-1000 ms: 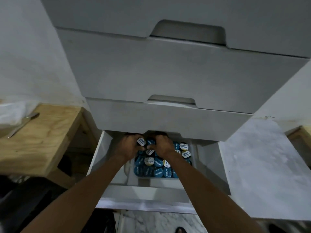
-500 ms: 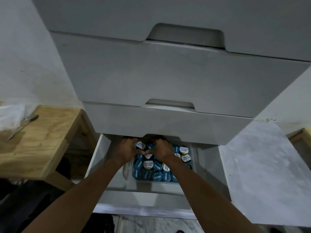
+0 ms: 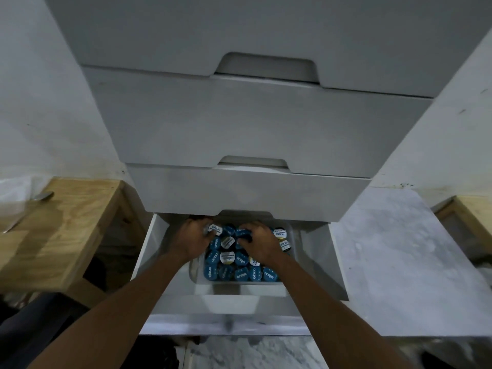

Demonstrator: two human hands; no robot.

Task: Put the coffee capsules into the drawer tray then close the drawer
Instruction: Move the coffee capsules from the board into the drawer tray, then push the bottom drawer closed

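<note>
One open drawer holds one tray of coffee capsules. About thirteen blue-lidded capsules and six white-lidded ones show; more lie hidden under two hands, the left hand and the right hand. Three closed drawer fronts stack above. Two wooden tables stand alongside, one at the left edge and one at the right.

Drawer fronts: smooth, matt pale grey, painted look. Open drawer: smooth white inside. Tray: white, plastic-like, slight sheen. Capsules: glossy foil-like lids, blue or white. Left stand: bare plywood, visible grain. Floor: marbled, polished.
</note>
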